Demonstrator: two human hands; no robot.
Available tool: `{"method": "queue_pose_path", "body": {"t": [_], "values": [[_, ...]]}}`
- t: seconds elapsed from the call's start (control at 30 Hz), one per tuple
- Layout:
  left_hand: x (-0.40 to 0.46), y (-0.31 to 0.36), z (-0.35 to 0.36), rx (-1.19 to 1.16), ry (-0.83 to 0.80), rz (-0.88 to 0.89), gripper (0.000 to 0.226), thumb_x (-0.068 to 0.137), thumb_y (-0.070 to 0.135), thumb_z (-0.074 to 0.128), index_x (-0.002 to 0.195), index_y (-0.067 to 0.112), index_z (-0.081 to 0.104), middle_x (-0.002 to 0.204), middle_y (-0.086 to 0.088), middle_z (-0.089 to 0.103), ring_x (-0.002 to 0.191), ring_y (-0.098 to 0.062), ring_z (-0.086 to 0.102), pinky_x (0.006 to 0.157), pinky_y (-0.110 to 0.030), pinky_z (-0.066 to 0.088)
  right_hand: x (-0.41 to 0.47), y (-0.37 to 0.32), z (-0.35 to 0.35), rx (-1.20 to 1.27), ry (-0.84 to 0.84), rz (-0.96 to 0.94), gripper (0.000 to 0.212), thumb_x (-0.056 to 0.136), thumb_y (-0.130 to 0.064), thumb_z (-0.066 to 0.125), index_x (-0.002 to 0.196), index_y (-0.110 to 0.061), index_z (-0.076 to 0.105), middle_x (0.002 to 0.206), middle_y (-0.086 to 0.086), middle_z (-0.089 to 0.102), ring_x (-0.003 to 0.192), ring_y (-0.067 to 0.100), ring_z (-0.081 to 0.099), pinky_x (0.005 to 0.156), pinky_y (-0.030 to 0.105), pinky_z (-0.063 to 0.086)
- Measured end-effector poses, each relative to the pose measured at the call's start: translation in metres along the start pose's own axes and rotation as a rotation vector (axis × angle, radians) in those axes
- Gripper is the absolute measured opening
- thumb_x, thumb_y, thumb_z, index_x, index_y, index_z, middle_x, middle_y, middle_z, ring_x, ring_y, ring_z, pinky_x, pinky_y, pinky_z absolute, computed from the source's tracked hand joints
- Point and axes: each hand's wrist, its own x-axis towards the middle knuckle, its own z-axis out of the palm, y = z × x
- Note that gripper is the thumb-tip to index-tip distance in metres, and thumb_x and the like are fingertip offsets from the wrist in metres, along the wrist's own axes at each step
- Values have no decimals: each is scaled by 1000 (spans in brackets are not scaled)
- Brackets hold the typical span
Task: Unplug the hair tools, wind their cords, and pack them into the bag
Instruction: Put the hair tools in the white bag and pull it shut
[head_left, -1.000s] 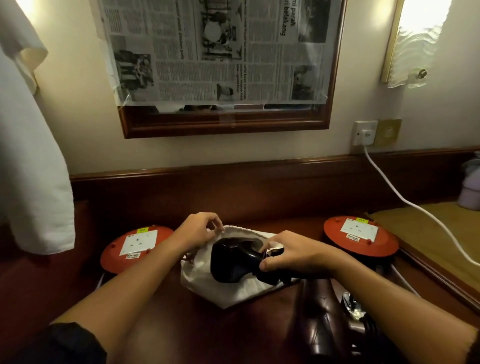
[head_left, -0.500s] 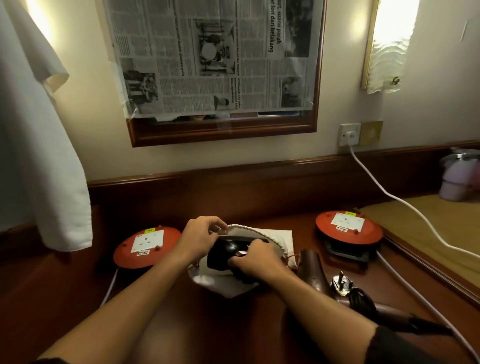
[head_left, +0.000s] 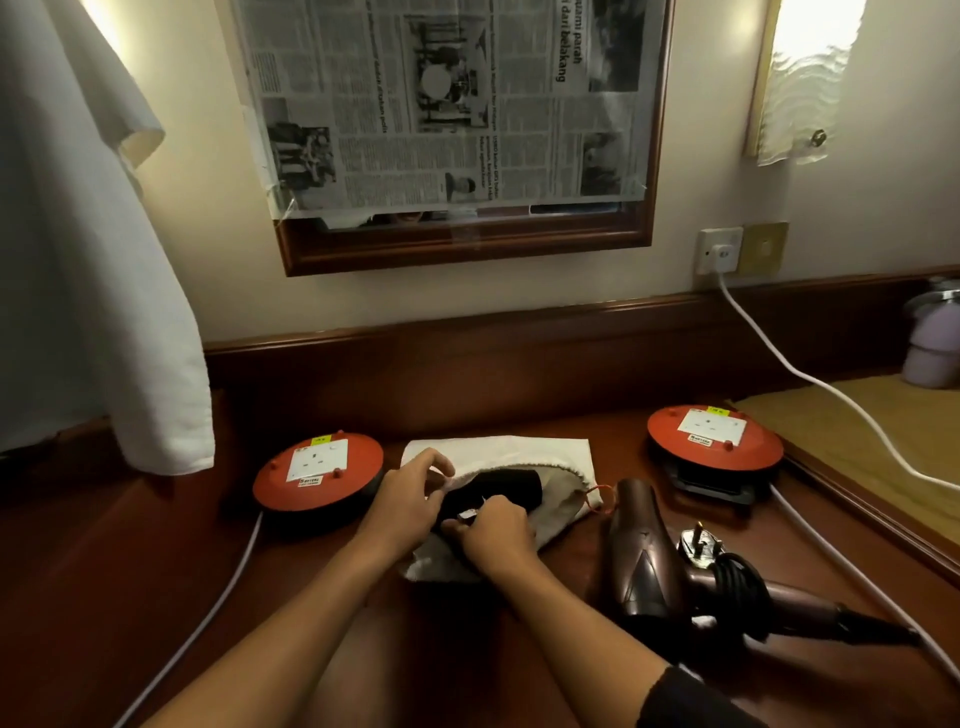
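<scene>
Head view, from the left: a white towel (head_left: 93, 291) hangs over the counter (head_left: 156, 561), and a red socket reel (head_left: 318, 466) lies flat beside it. The left hand (head_left: 410, 496) pinches the near-left rim of the white drawstring bag (head_left: 519, 452), its grip narrow on the cloth. A black hair tool (head_left: 498, 491) lies half inside the bag's mouth, its long axis running left to right, blunt end toward the right. The right hand (head_left: 496, 538) closes on the tool's near-left end, so most of the tool lies beyond and right of that grip. Right of the bag lies a brown hair dryer (head_left: 644, 551), nozzle pointing far, handle trailing right, its black cord (head_left: 732, 577) bundled beside it. A second red reel (head_left: 714, 436) sits far right.
</scene>
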Motion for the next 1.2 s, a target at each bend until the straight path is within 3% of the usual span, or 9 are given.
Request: {"method": "queue_pose_path", "body": {"t": [0.13,0.2,0.37,0.47,0.67,0.77,0.87,0.97,1.2], "values": [[-12,-15,3,59,-19,35,32,82,-2,56,84,30,55,87,2,66,82,-11,64,74,-35,54,2,8,-21,-54,-156,-83,37,89,-39,66,64,-16,50,69,0,56,82,23,60,60,29,42],[-17,-18,4,51,-33,58,22,80,9,57,87,29,55,90,3,65,83,-13,63,76,-40,54,4,16,-41,-136,-115,-140,27,85,-25,60,62,-12,56,63,3,59,76,25,62,53,28,43],[-35,-29,11,52,-43,96,37,83,29,74,113,24,52,112,10,51,104,-8,49,86,-24,41,21,34,-78,-213,260,-494,30,86,-16,61,115,-20,64,116,2,65,111,23,56,87,37,49],[-44,-38,16,212,44,107,36,79,14,73,104,23,48,106,6,41,96,-13,42,77,-26,37,35,45,-84,-562,146,-621,55,86,-22,67,138,-25,48,137,-3,52,127,24,45,96,38,44],[-58,-47,19,477,-32,213,46,72,-8,57,106,21,64,111,-5,45,102,-25,47,62,-33,45,34,54,-79,-1000,45,-670,23,90,-7,51,110,-18,54,113,5,66,105,30,58,80,38,34],[-63,-49,22,404,-51,151,37,84,6,60,118,19,64,111,-5,49,106,-25,50,74,-36,52,25,57,-70,-1062,55,-705,32,93,-4,45,124,-9,43,107,12,67,102,35,61,102,48,40],[-65,-55,23,403,-83,87,33,88,30,67,120,21,65,116,-2,49,106,-21,47,86,-31,48,22,62,-66,-1062,-65,-683,44,92,-28,59,127,-15,38,106,11,68,101,36,63,104,61,38],[-66,-62,27,390,-101,36,27,89,32,67,111,19,70,110,0,45,100,-21,45,81,-31,45,27,64,-63,-1069,-166,-622,52,89,-55,60,124,-18,48,118,9,63,111,33,59,106,58,36],[-60,-66,28,231,-207,102,19,86,26,72,105,20,72,106,4,38,100,-12,33,92,-24,39,43,55,-44,-890,-220,-620,30,90,-37,62,110,-14,63,116,12,58,112,31,53,87,41,45]]}}
